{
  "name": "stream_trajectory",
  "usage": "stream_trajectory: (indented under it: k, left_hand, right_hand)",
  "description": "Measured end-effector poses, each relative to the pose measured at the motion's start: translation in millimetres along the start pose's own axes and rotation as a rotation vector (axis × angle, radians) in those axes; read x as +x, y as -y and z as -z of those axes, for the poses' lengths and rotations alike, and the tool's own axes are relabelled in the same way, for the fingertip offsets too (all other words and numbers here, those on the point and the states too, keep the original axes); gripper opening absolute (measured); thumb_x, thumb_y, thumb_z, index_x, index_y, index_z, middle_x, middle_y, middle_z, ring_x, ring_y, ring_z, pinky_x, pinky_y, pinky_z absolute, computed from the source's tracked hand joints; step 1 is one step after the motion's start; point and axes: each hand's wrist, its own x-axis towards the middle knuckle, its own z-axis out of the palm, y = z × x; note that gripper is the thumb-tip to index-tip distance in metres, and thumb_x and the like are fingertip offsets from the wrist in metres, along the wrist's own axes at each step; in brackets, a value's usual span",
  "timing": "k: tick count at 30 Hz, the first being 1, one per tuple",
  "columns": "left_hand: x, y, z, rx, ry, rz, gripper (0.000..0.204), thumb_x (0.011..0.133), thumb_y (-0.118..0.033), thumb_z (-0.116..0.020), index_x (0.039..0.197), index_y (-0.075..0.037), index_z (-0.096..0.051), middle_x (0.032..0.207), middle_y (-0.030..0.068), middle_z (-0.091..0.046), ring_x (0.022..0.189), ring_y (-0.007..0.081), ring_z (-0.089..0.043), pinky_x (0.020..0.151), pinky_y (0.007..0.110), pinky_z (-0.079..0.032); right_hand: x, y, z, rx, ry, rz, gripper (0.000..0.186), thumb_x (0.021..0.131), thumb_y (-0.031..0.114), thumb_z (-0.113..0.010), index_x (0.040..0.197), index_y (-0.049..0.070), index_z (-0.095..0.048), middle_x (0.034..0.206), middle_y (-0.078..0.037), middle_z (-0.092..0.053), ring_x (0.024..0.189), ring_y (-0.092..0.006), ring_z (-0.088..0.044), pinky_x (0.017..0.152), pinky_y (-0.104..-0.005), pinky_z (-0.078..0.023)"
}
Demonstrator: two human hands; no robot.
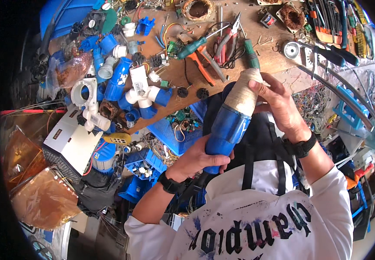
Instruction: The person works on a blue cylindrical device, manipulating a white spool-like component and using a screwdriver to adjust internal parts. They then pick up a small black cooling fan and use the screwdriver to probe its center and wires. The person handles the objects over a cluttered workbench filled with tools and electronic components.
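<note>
A blue, tube-shaped tool (228, 128) with a tan, wrapped cone at its far end slants in front of my body. My left hand (198, 159) is closed round its narrower near end, and something black, perhaps its cord, trails below. My right hand (280, 100) grips the tan cone, thumb on top; its other fingers are partly hidden behind. Just past the cone's tip is a green screwdriver handle (251, 53). Orange-handled pliers (205, 63), another green-handled screwdriver (191, 47) and red-handled pliers (227, 41) lie beyond on the wooden bench (176, 93).
Blue and white plastic housings (118, 80) crowd the bench's left. Copper-wound coils (292, 18) and a tool pouch (328, 26) sit at the far right. A white-topped box (72, 132) and blue bins (144, 167) stand lower left. Tangled wires (308, 93) lie right.
</note>
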Motion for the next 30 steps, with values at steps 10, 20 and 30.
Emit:
stream_trajectory:
  k: [10,20,30]
  left_hand:
    - [-1.1,2.4,0.8,-0.183,-0.03,-0.072,0.067,0.084,-0.031,-0.077,0.134,0.002,-0.049,0.113,0.0142,-0.064,0.09,0.0193,-0.068,0.07,0.034,-0.06]
    - [-5.7,6.9,3.9,1.017,-0.619,-0.501,0.061,0.079,-0.033,-0.083,0.121,0.002,-0.055,0.101,0.0201,-0.068,0.087,0.0322,-0.069,0.071,0.043,-0.056]
    - [-21.3,2.2,11.9,1.136,-0.732,-0.561,0.047,0.069,-0.028,-0.089,0.097,-0.002,-0.062,0.081,0.0187,-0.068,0.073,0.0367,-0.069,0.064,0.04,-0.053]
  right_hand:
    - [1.0,2.7,6.5,0.053,-0.084,0.014,0.056,0.091,0.041,-0.067,0.13,0.002,-0.056,0.108,-0.01,-0.067,0.094,-0.0187,-0.068,0.081,-0.0345,-0.057]
    - [6.7,-20.2,16.7,0.16,-0.188,-0.001,0.048,0.093,0.036,-0.061,0.127,0.003,-0.053,0.11,-0.012,-0.063,0.093,-0.0209,-0.066,0.078,-0.0368,-0.059]
    - [4.3,-4.3,42.3,-0.416,0.021,-0.008,0.055,0.092,0.047,-0.061,0.122,0.001,-0.056,0.094,-0.013,-0.066,0.092,-0.0206,-0.066,0.071,-0.0349,-0.058]
